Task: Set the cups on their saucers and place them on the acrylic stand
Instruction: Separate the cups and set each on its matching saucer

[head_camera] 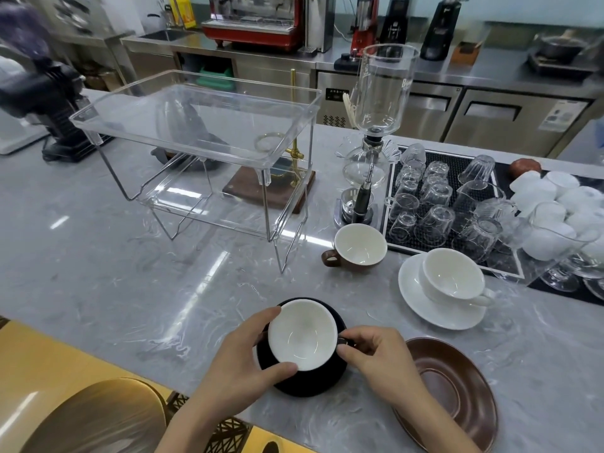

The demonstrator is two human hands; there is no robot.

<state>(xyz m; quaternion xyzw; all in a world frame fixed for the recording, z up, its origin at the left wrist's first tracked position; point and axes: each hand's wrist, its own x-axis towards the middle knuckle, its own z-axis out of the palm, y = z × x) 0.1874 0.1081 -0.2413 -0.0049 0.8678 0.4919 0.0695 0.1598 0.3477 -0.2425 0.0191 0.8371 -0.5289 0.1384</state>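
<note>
Black cup (302,335), white inside, sits on black saucer (313,382) on bench (130,289), in front of stand (196,125). Left grip (242,358) clasps cup rim; right grip (376,358) pinches its handle. Brown saucer (457,390) right of black cup; brown cup (358,245) and white cup (452,276) on white saucer (415,299) beyond

A café or coffee bar. On the steel back counter (457,70) stand a red espresso machine (258,24) and three grinders (398,24), with under-counter fridges (490,119) below. Along the far edge of the marble bar (130,273) are a siphon brewer (372,132) and a mat (457,165) of upturned glasses (431,204).
</note>
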